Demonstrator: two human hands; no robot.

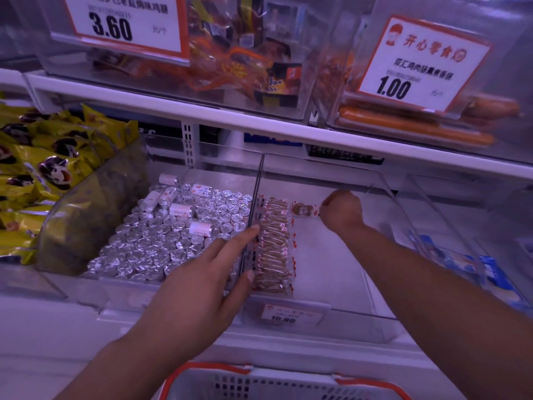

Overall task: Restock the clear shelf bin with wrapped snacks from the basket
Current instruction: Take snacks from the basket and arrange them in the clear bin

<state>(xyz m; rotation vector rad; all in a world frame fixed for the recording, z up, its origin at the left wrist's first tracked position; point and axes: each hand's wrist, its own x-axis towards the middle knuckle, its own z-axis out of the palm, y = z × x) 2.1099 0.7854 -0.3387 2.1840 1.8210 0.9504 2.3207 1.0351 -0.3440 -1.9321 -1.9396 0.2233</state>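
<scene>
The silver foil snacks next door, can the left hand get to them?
Probably yes. The left hand rests at the clear divider, and the silver foil snacks lie uncovered just beyond its fingers.

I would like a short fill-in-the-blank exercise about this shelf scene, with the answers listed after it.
1. The right hand pinches one wrapped snack at the ____ of the clear bin.
2. The row of wrapped snacks lies along the bin's ____ wall.
3. The left hand rests its straight fingers on the ____ between the two bins.
4. The neighbouring bin on the left holds ____-wrapped pieces.

Answers: back; left; divider; foil
</scene>
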